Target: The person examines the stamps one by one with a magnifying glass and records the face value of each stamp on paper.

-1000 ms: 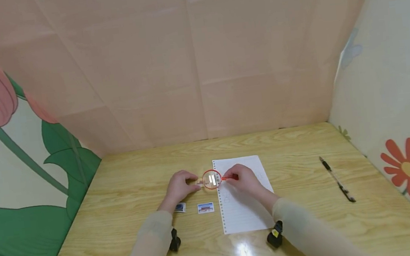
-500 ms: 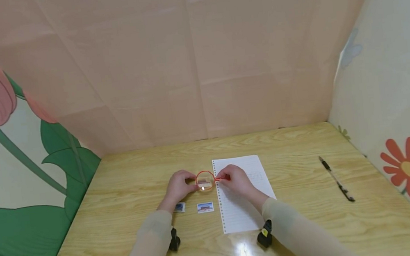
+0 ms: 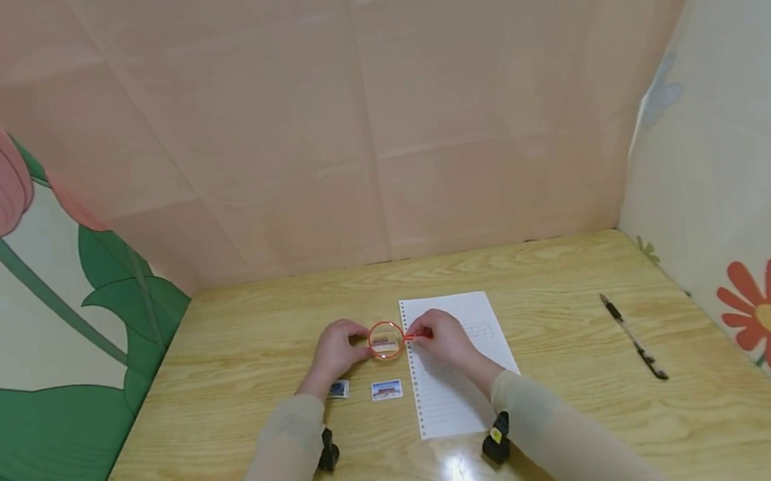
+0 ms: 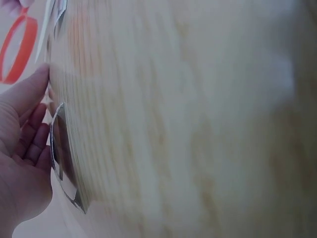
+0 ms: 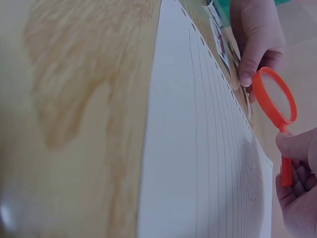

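Note:
My right hand [image 3: 447,337] pinches the handle of a red-rimmed magnifying glass [image 5: 267,101] between thumb and fingers. Its round lens hovers just right of my left hand [image 3: 336,351]. Through the lens a small printed picture shows, seemingly a postage stamp [image 5: 249,101]. The left thumb and forefinger hold this stamp's left side down at the table. Nearer the body lies a second stamp [image 3: 387,390] with a red building on it. A dark stamp [image 3: 339,390] is partly covered by the left wrist.
A lined, hole-punched sheet [image 3: 460,404] with faint writing lies beneath the right hand. Farther right, a black-and-clear pen [image 3: 634,336] lies on the wooden table [image 3: 230,364]. Printed panels [image 3: 374,118] stand behind and at both sides.
My right hand has moved left with the magnifying glass, bringing the lens from the sheet's edge to over the stamp; over the last half second it barely moves. The left hand stays put.

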### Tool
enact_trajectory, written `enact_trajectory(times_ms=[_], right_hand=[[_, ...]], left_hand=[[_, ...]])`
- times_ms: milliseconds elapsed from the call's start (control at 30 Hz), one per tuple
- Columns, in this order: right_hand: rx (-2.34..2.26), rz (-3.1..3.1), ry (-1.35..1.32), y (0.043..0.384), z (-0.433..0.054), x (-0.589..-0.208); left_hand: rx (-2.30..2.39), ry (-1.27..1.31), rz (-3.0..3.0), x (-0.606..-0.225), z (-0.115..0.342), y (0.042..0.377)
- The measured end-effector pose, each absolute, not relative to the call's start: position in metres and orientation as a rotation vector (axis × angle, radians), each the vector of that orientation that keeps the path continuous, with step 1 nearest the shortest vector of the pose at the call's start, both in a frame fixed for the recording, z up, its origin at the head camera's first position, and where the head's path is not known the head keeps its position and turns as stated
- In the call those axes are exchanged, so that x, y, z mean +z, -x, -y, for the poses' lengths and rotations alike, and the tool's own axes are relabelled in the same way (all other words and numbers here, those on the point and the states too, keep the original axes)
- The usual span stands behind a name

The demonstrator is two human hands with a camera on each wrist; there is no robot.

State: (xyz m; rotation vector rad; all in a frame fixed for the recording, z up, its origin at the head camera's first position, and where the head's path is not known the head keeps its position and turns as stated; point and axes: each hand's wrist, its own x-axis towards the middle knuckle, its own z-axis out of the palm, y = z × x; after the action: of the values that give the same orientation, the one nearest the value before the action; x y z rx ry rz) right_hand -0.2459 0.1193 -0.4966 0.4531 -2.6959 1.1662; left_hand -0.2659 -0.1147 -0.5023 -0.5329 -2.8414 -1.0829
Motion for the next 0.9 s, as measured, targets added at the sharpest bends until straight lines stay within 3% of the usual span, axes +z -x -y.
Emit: enact_trajectory(times_ms=[900], right_hand=[[1.163,2.728,-0.441,0.2470,-0.1196,-0.4963]], left_hand=[[-1.082,0.506,2.881,-0.5030,0.1139,0.2665]])
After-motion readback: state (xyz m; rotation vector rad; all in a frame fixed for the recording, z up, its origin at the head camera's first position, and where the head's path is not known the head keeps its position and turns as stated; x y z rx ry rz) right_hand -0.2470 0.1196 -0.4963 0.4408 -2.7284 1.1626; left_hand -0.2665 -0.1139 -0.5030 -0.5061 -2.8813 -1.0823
